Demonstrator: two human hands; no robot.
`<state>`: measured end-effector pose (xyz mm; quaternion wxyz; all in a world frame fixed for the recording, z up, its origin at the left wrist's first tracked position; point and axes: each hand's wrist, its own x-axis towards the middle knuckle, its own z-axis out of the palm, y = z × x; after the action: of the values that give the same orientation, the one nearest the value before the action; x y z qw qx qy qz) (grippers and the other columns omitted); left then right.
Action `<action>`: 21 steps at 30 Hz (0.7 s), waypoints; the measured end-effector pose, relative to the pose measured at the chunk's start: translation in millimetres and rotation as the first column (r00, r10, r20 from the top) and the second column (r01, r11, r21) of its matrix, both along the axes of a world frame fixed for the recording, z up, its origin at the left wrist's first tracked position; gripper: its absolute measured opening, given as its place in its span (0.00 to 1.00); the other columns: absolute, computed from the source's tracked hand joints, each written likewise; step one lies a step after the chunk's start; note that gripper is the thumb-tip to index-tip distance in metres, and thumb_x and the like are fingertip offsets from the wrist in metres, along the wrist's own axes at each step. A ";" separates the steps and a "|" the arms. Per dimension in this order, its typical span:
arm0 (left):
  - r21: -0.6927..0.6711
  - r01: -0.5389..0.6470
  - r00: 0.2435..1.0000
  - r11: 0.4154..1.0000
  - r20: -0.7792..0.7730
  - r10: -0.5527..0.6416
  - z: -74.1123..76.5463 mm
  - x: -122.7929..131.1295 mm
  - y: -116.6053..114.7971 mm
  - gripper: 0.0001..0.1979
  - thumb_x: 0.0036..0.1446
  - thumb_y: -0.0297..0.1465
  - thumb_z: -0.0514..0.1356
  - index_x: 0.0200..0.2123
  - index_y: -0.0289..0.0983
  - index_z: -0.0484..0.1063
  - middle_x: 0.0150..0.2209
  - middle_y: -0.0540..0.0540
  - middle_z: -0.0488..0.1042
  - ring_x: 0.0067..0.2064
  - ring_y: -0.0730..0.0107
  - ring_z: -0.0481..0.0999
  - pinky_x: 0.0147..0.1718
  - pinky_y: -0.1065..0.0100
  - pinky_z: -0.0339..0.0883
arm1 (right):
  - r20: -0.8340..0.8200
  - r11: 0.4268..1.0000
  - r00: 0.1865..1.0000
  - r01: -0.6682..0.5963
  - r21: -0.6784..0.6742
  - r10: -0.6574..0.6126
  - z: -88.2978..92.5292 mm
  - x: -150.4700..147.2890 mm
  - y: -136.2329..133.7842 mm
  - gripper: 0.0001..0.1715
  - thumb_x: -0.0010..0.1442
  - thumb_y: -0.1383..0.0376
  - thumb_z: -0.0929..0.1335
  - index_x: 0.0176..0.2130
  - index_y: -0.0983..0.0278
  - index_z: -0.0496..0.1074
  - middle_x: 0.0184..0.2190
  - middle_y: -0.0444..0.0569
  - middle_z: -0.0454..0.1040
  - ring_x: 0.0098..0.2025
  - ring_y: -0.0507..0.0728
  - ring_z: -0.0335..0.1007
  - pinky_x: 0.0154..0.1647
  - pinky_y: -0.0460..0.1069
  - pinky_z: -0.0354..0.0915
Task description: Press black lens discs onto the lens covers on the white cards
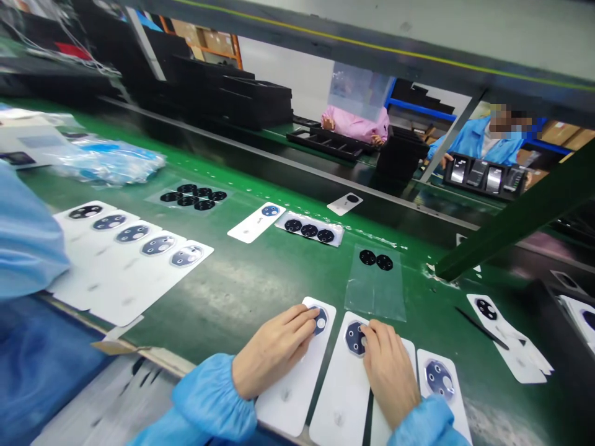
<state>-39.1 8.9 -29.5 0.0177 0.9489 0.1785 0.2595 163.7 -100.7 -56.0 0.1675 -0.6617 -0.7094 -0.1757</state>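
Note:
My left hand [279,350] rests over a white phone back panel [286,402], its fingers together and bent onto the dark round camera cover [320,319]. My right hand [390,368] has its curled fingertips at the right edge of another round camera cover [354,339], on the neighbouring white panel [341,390]. Whatever either hand pinches is hidden behind the fingers. Partly under my right hand lies a third panel [409,350]. Right of it is one more panel [449,378] with a shiny film-covered camera cover [439,379].
Several white panels [125,279] lie overlapped at the left, beside a blue sleeve [28,235]. Black round covers on clear sheets [374,288] sit farther back. Black tweezers [483,328] lie at the right near a green slanted post [525,210]. Co-workers [499,139] sit across the bench.

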 end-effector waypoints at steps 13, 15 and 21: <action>-0.054 -0.038 0.993 0.998 -0.110 0.031 -0.4 5.8 0.0 0.12 0.56 0.20 0.49 0.41 0.34 0.66 0.45 0.43 0.73 0.46 0.60 0.71 0.43 0.61 0.72 | 0.082 1.000 0.997 0.004 -0.004 -0.003 4.7 -0.3 -0.2 0.19 0.54 0.80 0.57 0.42 0.71 0.68 0.38 0.58 0.69 0.39 0.61 0.64 0.37 0.54 0.66; -0.066 -0.044 0.994 0.997 -0.103 0.037 -0.1 6.4 0.0 0.12 0.56 0.20 0.48 0.41 0.34 0.66 0.45 0.43 0.73 0.47 0.61 0.70 0.44 0.61 0.71 | 0.085 1.000 0.996 0.011 -0.022 -0.009 6.1 -0.3 -0.5 0.18 0.54 0.80 0.58 0.42 0.72 0.68 0.38 0.58 0.70 0.39 0.61 0.64 0.37 0.54 0.66; -0.093 -0.056 0.995 0.994 -0.088 0.048 -2.2 6.4 -2.2 0.11 0.59 0.22 0.47 0.44 0.33 0.65 0.44 0.41 0.72 0.46 0.61 0.70 0.44 0.60 0.70 | 0.029 0.997 0.999 0.043 -0.069 -0.041 6.5 -2.1 -0.7 0.15 0.55 0.79 0.59 0.42 0.73 0.68 0.38 0.59 0.70 0.39 0.62 0.64 0.36 0.55 0.66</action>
<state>-32.8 6.7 -31.7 0.0485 0.9523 0.2159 0.2101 161.6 -101.4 -49.6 0.1308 -0.6794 -0.7033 -0.1633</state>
